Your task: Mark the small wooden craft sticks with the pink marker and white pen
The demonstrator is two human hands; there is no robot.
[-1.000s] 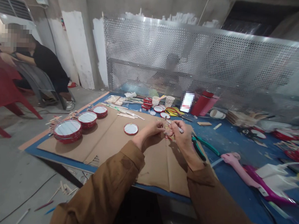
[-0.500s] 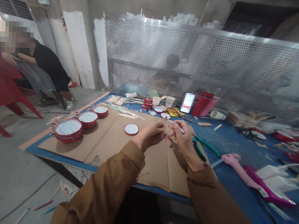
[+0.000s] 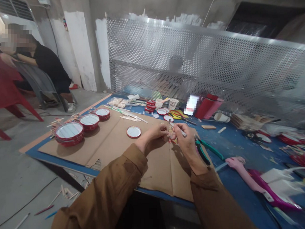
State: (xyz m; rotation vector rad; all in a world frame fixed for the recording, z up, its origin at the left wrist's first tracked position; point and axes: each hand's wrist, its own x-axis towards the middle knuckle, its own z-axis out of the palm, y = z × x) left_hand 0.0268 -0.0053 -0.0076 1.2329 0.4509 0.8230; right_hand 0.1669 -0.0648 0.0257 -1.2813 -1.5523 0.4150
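Above the cardboard sheet [image 3: 150, 168], both hands meet over a small piece patterned in yellow, red and pale tones [image 3: 171, 130], its exact kind too small to make out. The fingers of my left hand [image 3: 158, 133] pinch it from the left side. My right hand [image 3: 188, 139] is closed around a slim grey pen-like tool [image 3: 184, 133], whose end sticks out past the fingers; its tip is hidden by the work. A round red-rimmed lid with a white inside [image 3: 134, 132] lies left of my hands. Green-handled pliers [image 3: 203, 153] rest beside my right wrist.
Stacks of red-rimmed lids [image 3: 70, 131] stand along the table's left. Behind are wooden sticks [image 3: 129, 118], paper cups [image 3: 173, 104], a phone [image 3: 191, 105] and a red bottle [image 3: 206, 106]. A pink glue gun [image 3: 247, 174] lies right. A person [image 3: 48, 62] sits at far left.
The fingers of my right hand have shifted slightly left against the patterned piece. Both hands keep their hold, and the things on the table stay put.
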